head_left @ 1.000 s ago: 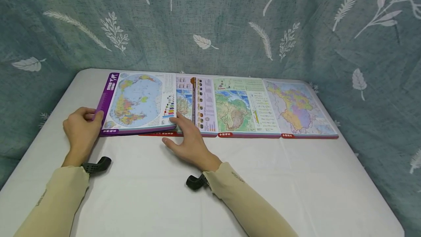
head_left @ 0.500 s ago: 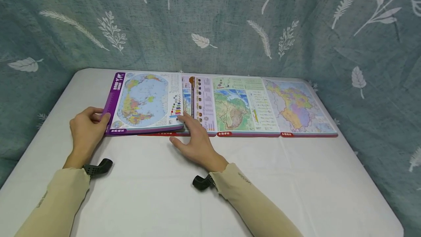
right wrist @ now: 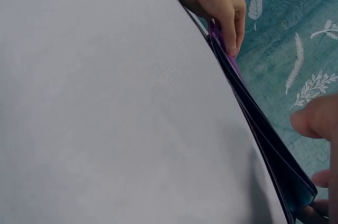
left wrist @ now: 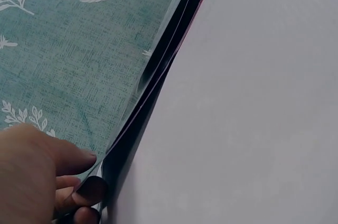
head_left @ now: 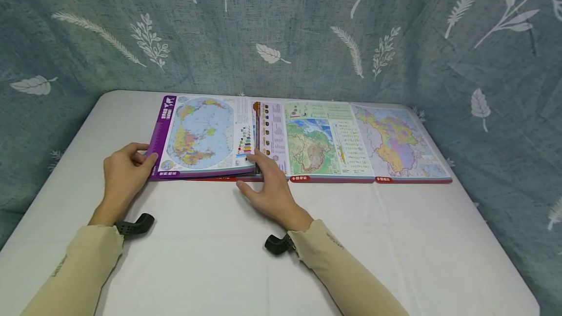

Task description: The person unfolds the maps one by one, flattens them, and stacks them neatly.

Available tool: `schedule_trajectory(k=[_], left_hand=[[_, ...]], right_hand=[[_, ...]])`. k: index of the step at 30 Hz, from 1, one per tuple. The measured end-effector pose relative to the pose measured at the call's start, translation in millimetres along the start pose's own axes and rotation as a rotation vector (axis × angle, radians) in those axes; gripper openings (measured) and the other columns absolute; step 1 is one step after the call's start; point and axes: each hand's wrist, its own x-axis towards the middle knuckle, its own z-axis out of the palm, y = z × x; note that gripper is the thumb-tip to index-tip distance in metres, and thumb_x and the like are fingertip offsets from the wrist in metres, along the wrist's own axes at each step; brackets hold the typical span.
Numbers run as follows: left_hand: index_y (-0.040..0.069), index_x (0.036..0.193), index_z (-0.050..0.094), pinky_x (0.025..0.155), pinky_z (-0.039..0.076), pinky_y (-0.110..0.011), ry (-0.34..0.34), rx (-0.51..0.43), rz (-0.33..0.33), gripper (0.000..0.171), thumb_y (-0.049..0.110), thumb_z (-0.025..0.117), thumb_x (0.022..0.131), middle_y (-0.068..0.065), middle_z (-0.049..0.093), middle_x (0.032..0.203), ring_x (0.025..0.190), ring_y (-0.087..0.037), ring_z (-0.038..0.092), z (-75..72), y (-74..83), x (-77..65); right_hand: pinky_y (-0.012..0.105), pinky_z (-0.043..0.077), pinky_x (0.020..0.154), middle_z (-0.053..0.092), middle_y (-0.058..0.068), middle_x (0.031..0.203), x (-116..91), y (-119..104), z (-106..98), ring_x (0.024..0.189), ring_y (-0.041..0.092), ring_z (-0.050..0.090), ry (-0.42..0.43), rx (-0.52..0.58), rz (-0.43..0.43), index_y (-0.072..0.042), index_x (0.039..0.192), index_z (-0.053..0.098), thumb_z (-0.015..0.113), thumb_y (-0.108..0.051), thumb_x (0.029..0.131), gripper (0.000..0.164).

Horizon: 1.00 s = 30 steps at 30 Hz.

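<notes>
A world map (head_left: 199, 133) with a purple left margin lies over the left part of a row of map panels. In the head view my left hand (head_left: 125, 169) pinches its near left corner between thumb and fingers. The left wrist view shows the hand (left wrist: 47, 176) at the dark, layered edge. My right hand (head_left: 276, 194) has its fingers extended, fingertips touching the map's near right corner and its thumb spread away. In the right wrist view the layers beneath the world map gape slightly near the right hand (right wrist: 319, 123).
To the right lie a lilac panel (head_left: 274, 130), a green relief map (head_left: 309, 145) and a multicoloured map (head_left: 395, 143), edge to edge. They sit along the back of a white table (head_left: 210, 257). A green leaf-patterned curtain (head_left: 298, 23) hangs behind and beside it.
The world map has slid to the right, covering more of the panel under it. Both hands have moved right with it. The other panels have stayed put.
</notes>
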Motion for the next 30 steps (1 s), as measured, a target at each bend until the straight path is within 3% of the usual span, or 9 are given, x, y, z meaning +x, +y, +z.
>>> schedule_trajectory(k=[10, 19, 30], left_hand=[[-0.005, 0.126, 0.070, 0.065, 0.036, -0.024, -0.036, 0.009, 0.058, 0.037, 0.019, 0.072, 0.098, -0.014, 0.064, 0.079, 0.072, -0.025, 0.054, 4.0, 4.7, -2.8], [-0.006, 0.126, 0.070, 0.061, 0.037, -0.025, -0.051, 0.008, 0.128, 0.036, 0.013, 0.073, 0.096, -0.013, 0.064, 0.072, 0.066, -0.024, 0.054, 7.5, 12.3, -4.9], [-0.006, 0.131, 0.067, 0.062, 0.039, -0.029, -0.097, 0.006, 0.183, 0.042, 0.015, 0.076, 0.096, -0.010, 0.061, 0.071, 0.067, -0.024, 0.052, 13.9, 18.3, -6.8]], right_hand=[[0.050, 0.039, 0.120, 0.054, 0.020, 0.155, -3, 7, -4, 0.147, 0.034, 0.049, 0.071, 0.008, -0.032, -0.004, 0.140, 0.062, 0.080, -0.028, 0.091, 0.057], [0.051, 0.045, 0.113, 0.062, 0.021, 0.145, -6, 8, -9, 0.137, 0.034, 0.058, 0.170, -0.018, -0.010, 0.000, 0.132, 0.064, 0.077, -0.021, 0.091, 0.048], [0.043, 0.055, 0.092, 0.070, 0.016, 0.122, -7, 11, -11, 0.103, 0.028, 0.068, 0.254, -0.029, 0.035, 0.000, 0.126, 0.066, 0.079, -0.013, 0.090, 0.041]])
